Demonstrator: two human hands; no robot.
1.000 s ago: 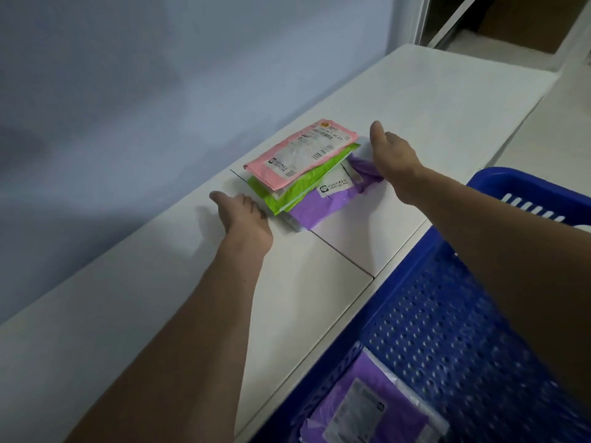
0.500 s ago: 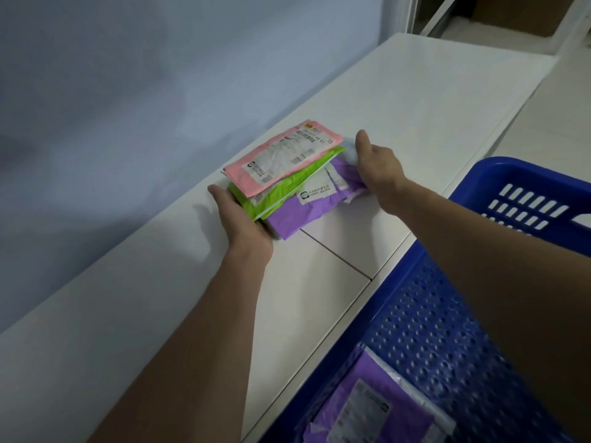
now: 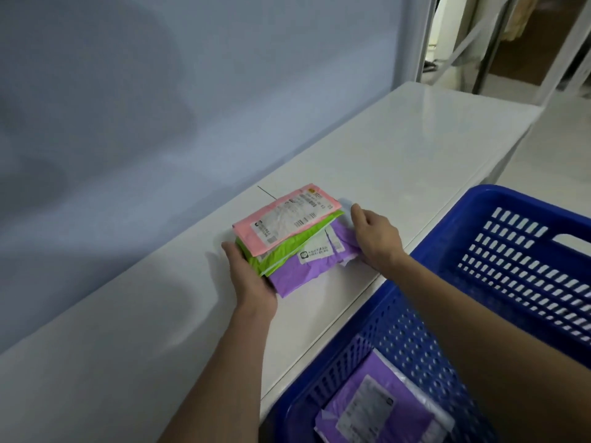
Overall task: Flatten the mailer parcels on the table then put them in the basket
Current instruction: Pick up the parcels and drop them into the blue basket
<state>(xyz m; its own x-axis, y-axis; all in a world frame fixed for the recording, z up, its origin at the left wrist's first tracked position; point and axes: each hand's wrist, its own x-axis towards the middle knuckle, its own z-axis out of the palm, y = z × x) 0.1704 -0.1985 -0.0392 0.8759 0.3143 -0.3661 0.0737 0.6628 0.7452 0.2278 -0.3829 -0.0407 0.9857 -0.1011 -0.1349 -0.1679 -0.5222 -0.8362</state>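
Head view: stack of three mailers sits on the white table, just left of the blue basket; pink mailer on top, green mailer in the middle, purple mailer at the bottom. Left hand grips the near-left end, fingers tucked under the stack, tips hidden. Right hand clamps the far-right end, fingers curled onto the purple flap, thumb up by the pink corner. Risks as I see them: layers are fanned, not squared, so slick film could let pink slide off in transit. Right grip looks to be on purple only, so green may drop. Green looks puffy, probably not flat. One purple parcel is in the basket.
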